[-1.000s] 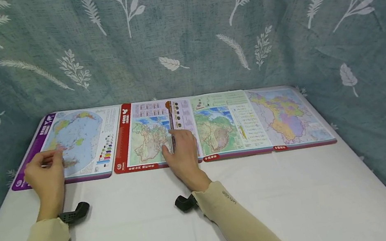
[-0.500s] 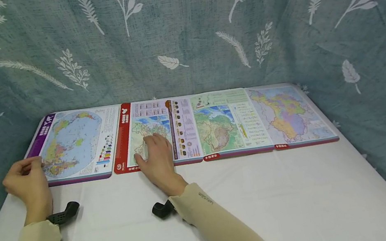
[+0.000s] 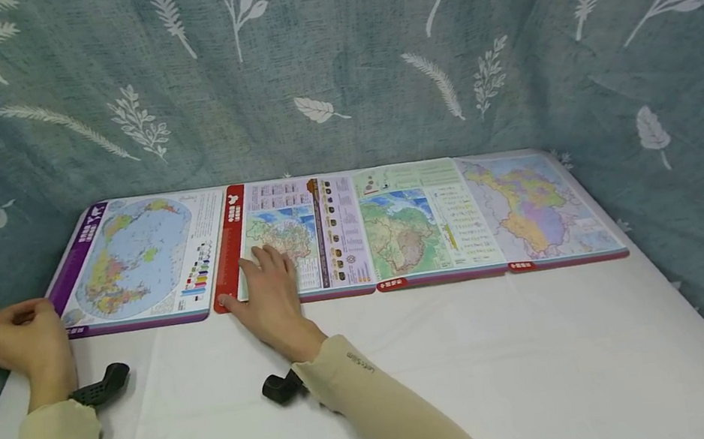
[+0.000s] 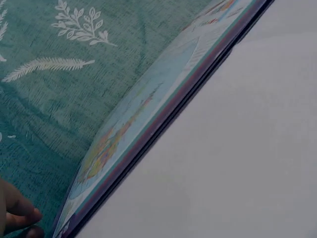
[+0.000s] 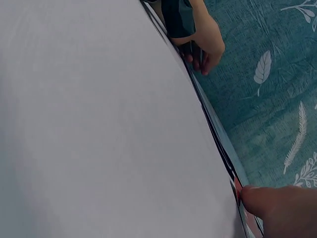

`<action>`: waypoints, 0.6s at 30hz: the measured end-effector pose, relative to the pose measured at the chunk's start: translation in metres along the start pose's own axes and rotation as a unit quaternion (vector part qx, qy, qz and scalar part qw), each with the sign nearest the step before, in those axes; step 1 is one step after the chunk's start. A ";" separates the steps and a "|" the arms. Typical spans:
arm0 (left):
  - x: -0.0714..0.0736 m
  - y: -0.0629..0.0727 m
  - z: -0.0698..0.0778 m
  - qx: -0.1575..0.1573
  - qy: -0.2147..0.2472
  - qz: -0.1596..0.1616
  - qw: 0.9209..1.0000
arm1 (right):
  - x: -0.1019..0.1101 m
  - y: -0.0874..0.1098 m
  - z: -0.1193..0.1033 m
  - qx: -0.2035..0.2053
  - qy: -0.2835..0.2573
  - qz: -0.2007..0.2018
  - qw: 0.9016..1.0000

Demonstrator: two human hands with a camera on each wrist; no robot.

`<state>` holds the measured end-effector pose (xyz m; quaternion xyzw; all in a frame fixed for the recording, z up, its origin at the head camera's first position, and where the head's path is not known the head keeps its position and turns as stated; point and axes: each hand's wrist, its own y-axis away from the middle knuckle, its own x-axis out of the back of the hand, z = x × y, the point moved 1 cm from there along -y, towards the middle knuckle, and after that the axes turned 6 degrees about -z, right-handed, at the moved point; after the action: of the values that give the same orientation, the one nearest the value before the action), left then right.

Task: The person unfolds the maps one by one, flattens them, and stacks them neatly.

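In the head view, a world map sheet with a purple border [image 3: 135, 263] lies flat at the left end of the row. My left hand [image 3: 25, 340] is at its near left corner, fingers loosely curled with nothing seen between them. In the left wrist view its fingertips [image 4: 33, 216] are beside the map's end. Right of the purple sheet lies a red-edged map sheet [image 3: 348, 250]. My right hand [image 3: 274, 303] rests on its left part with fingers spread. The thumb [image 5: 255, 198] touches the red strip near the front edge; the palm hides part of the printed map.
Two more map sheets, a green relief one [image 3: 406, 242] and a multicoloured one [image 3: 532, 215], continue the row to the right. A white cloth covers the table [image 3: 551, 364]. Behind hangs a teal leaf-print curtain [image 3: 378, 117]. Black wrist cameras [image 3: 104, 385] sit at both cuffs.
My left hand has moved left off the world map to its near left corner. The right hand has slid left from the middle of the red-edged sheet to its red strip.
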<state>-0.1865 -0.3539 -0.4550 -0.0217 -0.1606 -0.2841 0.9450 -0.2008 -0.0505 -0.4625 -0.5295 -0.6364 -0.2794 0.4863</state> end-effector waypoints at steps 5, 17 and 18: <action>0.000 -0.006 -0.002 -0.019 -0.057 -0.009 0.998 | -0.004 0.000 -0.007 0.019 -0.001 -0.010 1.000; -0.001 -0.004 -0.002 -0.093 -0.147 -0.026 0.984 | -0.007 0.000 -0.018 0.073 0.035 -0.043 0.996; -0.001 -0.004 -0.002 -0.092 -0.147 -0.026 0.984 | -0.007 0.000 -0.018 0.078 0.033 -0.047 0.995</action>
<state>-0.1888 -0.3567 -0.4572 -0.1458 -0.2718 -0.3156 0.8973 -0.1952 -0.0692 -0.4621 -0.4499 -0.6643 -0.2689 0.5330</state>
